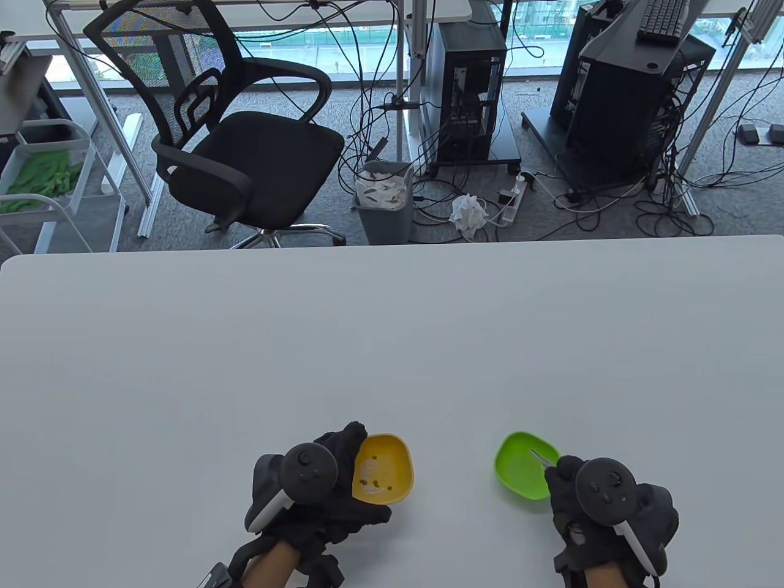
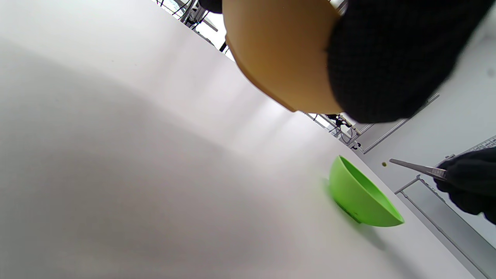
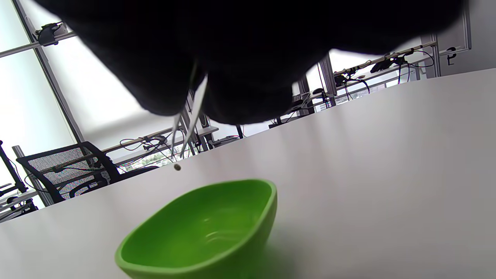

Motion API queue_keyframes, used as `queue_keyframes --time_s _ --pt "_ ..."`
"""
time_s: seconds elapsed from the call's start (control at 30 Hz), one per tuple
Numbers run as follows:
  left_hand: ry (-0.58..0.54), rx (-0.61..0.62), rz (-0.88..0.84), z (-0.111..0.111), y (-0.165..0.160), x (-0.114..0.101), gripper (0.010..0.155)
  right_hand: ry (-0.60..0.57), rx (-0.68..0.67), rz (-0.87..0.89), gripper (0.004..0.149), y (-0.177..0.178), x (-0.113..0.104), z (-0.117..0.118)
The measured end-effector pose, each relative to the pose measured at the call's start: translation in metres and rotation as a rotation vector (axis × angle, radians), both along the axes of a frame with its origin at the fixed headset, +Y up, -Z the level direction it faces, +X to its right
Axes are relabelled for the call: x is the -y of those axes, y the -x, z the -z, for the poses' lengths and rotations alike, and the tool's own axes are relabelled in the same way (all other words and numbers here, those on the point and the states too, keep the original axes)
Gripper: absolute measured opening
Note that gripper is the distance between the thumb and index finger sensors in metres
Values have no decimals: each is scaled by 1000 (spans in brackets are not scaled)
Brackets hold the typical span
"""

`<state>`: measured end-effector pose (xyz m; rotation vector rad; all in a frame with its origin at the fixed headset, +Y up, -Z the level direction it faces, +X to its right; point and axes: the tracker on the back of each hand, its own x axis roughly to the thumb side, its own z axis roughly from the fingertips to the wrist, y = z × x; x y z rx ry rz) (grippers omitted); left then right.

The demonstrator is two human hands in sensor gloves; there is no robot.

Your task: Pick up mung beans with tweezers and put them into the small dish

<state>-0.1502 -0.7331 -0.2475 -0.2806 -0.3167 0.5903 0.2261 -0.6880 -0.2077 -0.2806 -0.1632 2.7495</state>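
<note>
My left hand [image 1: 343, 456] grips the near-left rim of a yellow dish [image 1: 389, 465] that holds several mung beans [image 1: 373, 488]. The left wrist view shows the dish's underside [image 2: 279, 58] raised off the table, with a gloved finger [image 2: 387, 58] on it. My right hand [image 1: 560, 474] holds metal tweezers [image 1: 540, 458] over a green dish [image 1: 520, 474]. In the right wrist view the tweezer tips [image 3: 182, 149] stand slightly apart, and one mung bean [image 3: 177, 167] is in the air just below them, above the green dish [image 3: 201, 232]. The green dish looks empty.
The white table [image 1: 392, 343] stretches far ahead of both dishes. Beyond its far edge are a black office chair [image 1: 245, 153], a grey waste bin [image 1: 384, 202] and computer towers with cables on the floor.
</note>
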Motion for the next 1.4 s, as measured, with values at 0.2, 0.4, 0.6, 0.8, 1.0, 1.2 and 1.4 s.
queue_keyframes --time_s 0.2,0.4,0.6,0.8,1.0,1.2,1.4 --pt "1 -2 -2 0 0 0 123 -5 0 7 36 0 0 0" --pt "-1 -3 -6 1 0 0 123 -39 -37 22 36 9 -6 0" --pt "1 -12 -9 1 1 -1 123 -104 -166 43 37 58 -30 3" --pt "4 -18 -12 1 2 -1 123 -99 -346 -18 37 136 -43 12" --pt "6 -15 -11 2 2 -1 124 -71 -447 -145 36 192 -33 19" --pt "5 -13 -15 3 2 -1 124 -39 -454 -208 36 203 -22 24" --pt "2 -5 -8 2 1 -1 124 -31 -454 -220 36 205 -18 26"
